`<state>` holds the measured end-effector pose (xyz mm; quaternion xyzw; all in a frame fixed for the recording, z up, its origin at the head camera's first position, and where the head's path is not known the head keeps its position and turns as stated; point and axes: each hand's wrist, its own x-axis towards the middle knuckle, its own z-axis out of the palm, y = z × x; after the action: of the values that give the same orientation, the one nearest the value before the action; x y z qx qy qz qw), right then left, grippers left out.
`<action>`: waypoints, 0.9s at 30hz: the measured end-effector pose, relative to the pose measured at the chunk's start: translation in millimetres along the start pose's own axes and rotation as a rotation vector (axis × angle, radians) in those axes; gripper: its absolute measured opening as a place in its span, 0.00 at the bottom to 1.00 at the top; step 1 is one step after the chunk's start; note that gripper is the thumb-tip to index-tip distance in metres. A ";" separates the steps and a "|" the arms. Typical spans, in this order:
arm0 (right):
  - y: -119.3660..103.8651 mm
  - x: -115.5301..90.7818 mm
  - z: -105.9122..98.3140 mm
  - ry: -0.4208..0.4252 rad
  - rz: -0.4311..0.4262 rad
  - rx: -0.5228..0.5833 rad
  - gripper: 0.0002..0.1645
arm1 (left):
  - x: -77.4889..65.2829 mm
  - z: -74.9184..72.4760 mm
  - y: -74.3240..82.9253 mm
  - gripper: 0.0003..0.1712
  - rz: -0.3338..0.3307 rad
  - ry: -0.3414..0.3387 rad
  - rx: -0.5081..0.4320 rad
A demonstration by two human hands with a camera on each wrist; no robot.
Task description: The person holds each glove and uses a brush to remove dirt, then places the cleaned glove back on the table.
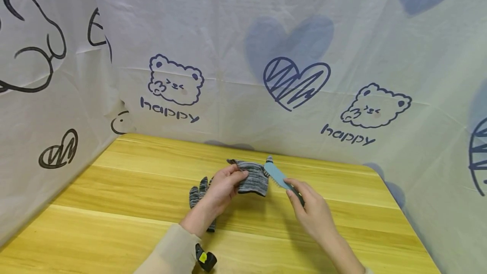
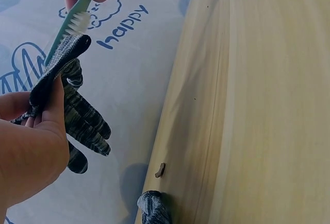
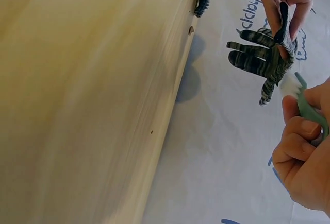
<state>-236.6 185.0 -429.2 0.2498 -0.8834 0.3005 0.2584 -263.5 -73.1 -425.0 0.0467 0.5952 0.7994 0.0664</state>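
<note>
My left hand (image 1: 224,184) grips a grey-and-black striped knit glove (image 1: 254,179) near its cuff and holds it up above the table. In the left wrist view the held glove (image 2: 85,112) hangs with its fingers pointing down. My right hand (image 1: 310,206) holds a blue-green brush (image 1: 277,175) by its handle. White bristles (image 2: 78,23) face the glove and lie right at its edge. Beneath my left forearm, a second matching glove (image 1: 195,195) lies on the table, partly hidden by the arm.
The wood-grain table (image 1: 133,189) reaches back to a white cloth (image 1: 228,33) printed with hearts and bears, which also hangs at both sides. A small brown piece (image 2: 160,170) shows near the table edge. A black band with a yellow mark (image 1: 204,258) sits at my left wrist.
</note>
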 end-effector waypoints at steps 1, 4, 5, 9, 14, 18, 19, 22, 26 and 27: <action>0.2 -0.1 0.2 -0.003 0.008 -0.002 0.18 | 0.2 0.3 -0.1 0.31 -0.002 0.003 -0.005; 0.3 0.4 0.5 -0.001 0.023 -0.008 0.18 | 0.3 0.9 -0.5 0.36 -0.003 0.012 -0.019; 0.3 0.5 0.4 0.000 0.029 -0.011 0.18 | 0.3 1.1 -0.2 0.36 -0.006 0.015 -0.024; 0.6 0.7 -0.3 -0.008 0.054 -0.021 0.18 | 0.8 0.3 0.4 0.34 -0.006 0.027 -0.028; 1.1 1.1 -2.4 -0.025 0.103 -0.039 0.18 | 1.7 -0.9 0.6 0.36 -0.002 0.048 -0.041; 1.9 1.2 -3.9 -0.002 0.118 -0.046 0.18 | 3.2 -1.7 -0.9 0.35 -0.002 0.057 -0.040; 2.1 1.2 -4.1 0.008 0.117 -0.047 0.18 | 3.6 -1.7 -1.3 0.33 -0.002 0.055 -0.038; 1.7 0.9 -4.1 0.046 0.093 -0.041 0.18 | 3.9 -1.3 -3.0 0.28 0.002 0.043 -0.018; 0.9 1.4 -2.8 0.069 0.018 -0.032 0.19 | 4.5 0.1 -4.6 0.17 0.003 0.013 0.003; 0.6 1.6 -2.4 0.065 0.001 -0.030 0.19 | 4.7 0.4 -4.9 0.16 0.000 0.009 0.002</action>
<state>-237.4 186.6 -426.8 0.2357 -0.8790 0.2955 0.2907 -267.8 -70.6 -429.5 0.0434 0.5964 0.7990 0.0636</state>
